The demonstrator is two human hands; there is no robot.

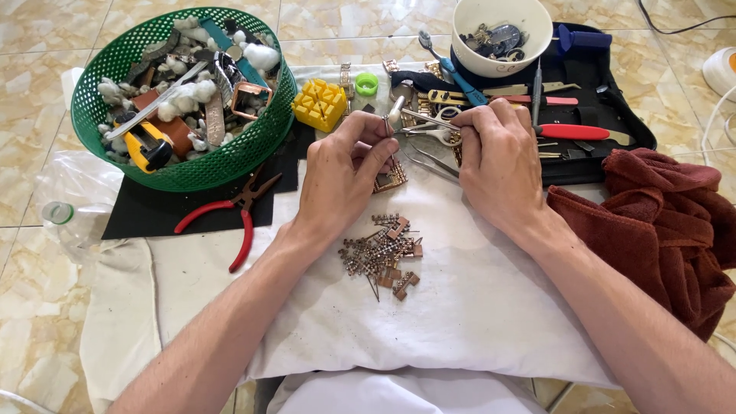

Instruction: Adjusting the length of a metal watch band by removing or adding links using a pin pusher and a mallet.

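Pinching a gold watch-band piece (pixel 391 179) near the white cloth's (pixel 475 307) top edge.
Left hand (pixel 345 180) grips it underneath its fingertips; right hand (pixel 498 165) grasps a thin metal tool (pixel 422 117).

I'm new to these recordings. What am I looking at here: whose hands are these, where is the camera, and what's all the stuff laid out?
One picture, from a camera worn on a person's head, looking down at their own bare hands. The left hand pinches a small metal piece; a gold-coloured watch band part lies just beneath it. The right hand holds a thin metal tool pointed toward it. On the white cloth lies a pile of small links and pins. Around: red-handled pliers, a green basket of odds and ends, a yellow block, a white bowl, a black tool case and a dark red towel.
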